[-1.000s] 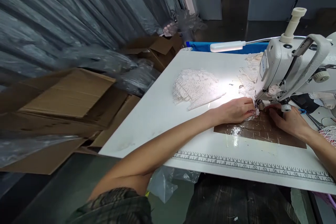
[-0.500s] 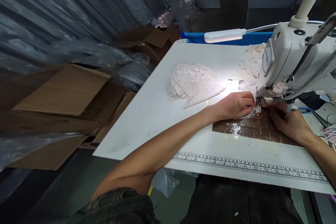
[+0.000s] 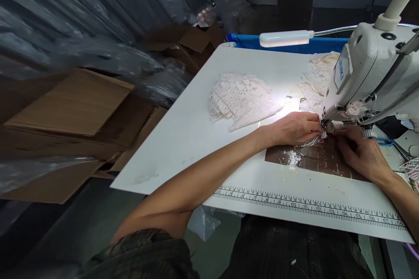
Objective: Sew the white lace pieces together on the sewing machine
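Note:
A white sewing machine (image 3: 363, 65) stands at the right of the table. Just left of its needle area, my left hand (image 3: 299, 128) is closed on a strip of white lace (image 3: 310, 141), which hangs out below the fingers. My right hand (image 3: 360, 150) rests on the right side of the needle, its thumb and bent fingers close to the presser foot. Whether those fingertips hold the lace is hidden by the machine head. Under both hands lies a brown plate (image 3: 307, 157) with bits of thread on it.
A pile of white lace pieces (image 3: 244, 98) lies left of the lit spot, and more lace (image 3: 319, 78) sits behind the machine. A lamp (image 3: 286, 38) hangs above. Scissors (image 3: 402, 151) lie at right, a printed ruler (image 3: 310, 207) runs along the front edge. Cardboard boxes (image 3: 68, 100) stand left.
The view has shifted slightly, so the machine appears a little further right. Both hands stay beside the needle, with the left still on the lace.

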